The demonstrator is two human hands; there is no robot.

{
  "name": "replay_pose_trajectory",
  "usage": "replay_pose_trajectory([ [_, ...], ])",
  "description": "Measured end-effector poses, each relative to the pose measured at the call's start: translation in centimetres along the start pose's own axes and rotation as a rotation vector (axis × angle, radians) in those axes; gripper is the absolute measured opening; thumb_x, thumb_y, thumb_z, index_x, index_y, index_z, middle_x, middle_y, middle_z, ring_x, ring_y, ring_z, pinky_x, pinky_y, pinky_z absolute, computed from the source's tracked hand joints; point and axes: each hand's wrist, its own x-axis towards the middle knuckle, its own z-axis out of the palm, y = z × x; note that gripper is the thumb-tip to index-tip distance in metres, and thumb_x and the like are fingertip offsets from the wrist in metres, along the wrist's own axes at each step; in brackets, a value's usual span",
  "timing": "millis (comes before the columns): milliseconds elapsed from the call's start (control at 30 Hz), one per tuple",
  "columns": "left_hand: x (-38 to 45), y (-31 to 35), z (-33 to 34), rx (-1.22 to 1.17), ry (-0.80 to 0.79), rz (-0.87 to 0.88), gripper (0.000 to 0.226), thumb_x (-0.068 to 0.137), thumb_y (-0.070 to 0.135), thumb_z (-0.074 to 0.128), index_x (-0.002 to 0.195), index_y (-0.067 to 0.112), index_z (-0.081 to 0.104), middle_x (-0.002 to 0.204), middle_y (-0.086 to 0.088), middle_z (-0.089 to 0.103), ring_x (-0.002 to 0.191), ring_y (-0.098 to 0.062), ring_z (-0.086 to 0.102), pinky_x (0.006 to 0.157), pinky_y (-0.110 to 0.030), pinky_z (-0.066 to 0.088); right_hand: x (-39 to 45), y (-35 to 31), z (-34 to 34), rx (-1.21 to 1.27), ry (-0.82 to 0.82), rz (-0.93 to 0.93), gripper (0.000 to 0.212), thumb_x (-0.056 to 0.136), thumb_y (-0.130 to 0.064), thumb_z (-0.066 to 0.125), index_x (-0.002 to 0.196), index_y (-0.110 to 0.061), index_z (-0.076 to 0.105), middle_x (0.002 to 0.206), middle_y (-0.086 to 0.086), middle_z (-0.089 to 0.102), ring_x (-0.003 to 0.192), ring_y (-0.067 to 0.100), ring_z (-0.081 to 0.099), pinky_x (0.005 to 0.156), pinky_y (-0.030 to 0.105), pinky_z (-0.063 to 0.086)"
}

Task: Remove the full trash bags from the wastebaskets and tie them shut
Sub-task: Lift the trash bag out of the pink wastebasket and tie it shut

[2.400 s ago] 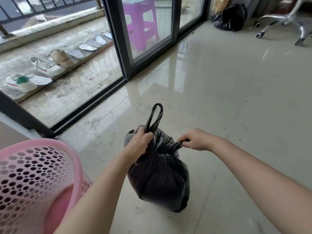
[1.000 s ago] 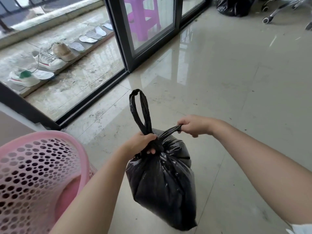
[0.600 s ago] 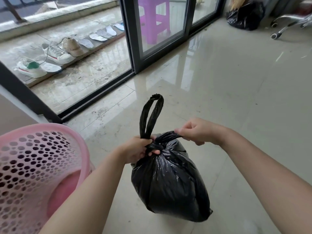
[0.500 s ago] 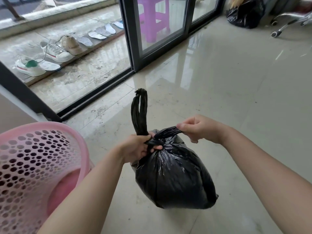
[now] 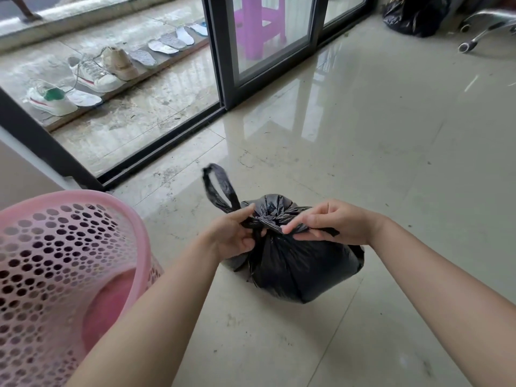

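Trash bag (image 5: 301, 269), black and full, sits on the tiled floor (image 5: 391, 141) just right of the pink wastebasket (image 5: 67, 247). Left hand (image 5: 234, 236) pinches one handle strip at the knot; right hand (image 5: 329, 223) pinches the other strip.

Pink wastebasket (image 5: 69, 275) cut off at left and bottom edges (office chair (image 5: 485, 26) cropped top right)

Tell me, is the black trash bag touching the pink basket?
Apart. In the head view, the black trash bag sits on the floor to the right of the pink basket, with the person's left forearm and pale tile showing between them.
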Motion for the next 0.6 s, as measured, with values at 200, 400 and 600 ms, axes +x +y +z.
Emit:
replay_pose_trajectory([
  [200,0.6,-1.0,0.5,0.020,0.065,0.015,0.045,0.088,0.000,0.055,0.050,0.020,0.040,0.059,0.004,0.044,0.030,-0.003,0.046,0.023,-0.010,0.015,-0.2,0.2,-0.6,-0.086,-0.047,0.223,0.025,0.089,-0.012,0.048,0.100,0.002,0.066,0.054,-0.003,0.057,0.111,0.042,0.058,0.085,0.014,0.054],
  [400,0.4,-1.2,-0.3,0.186,0.007,0.046,0.048,0.087,-0.007,0.051,0.052,0.022,0.036,0.046,0.011,0.044,0.032,-0.001,0.047,0.026,-0.009,0.016,-0.2,-1.2,-1.3,-0.596,0.512,0.046,0.006,0.088,-0.012,0.057,0.085,-0.012,0.062,0.076,-0.008,0.065,0.073,0.010,0.057,0.056,0.000,0.039],
  [600,0.1,-0.8,1.1,0.372,-0.141,0.110,0.047,0.082,-0.012,0.054,0.057,0.017,0.027,0.038,0.010,0.046,0.036,0.000,0.049,0.033,-0.010,0.023,1.0,-0.4,0.5,-0.924,0.187,0.188,0.072,0.080,0.000,0.054,0.143,-0.026,0.030,0.140,0.002,0.044,0.127,0.017,0.042,0.104,0.019,0.028],
])
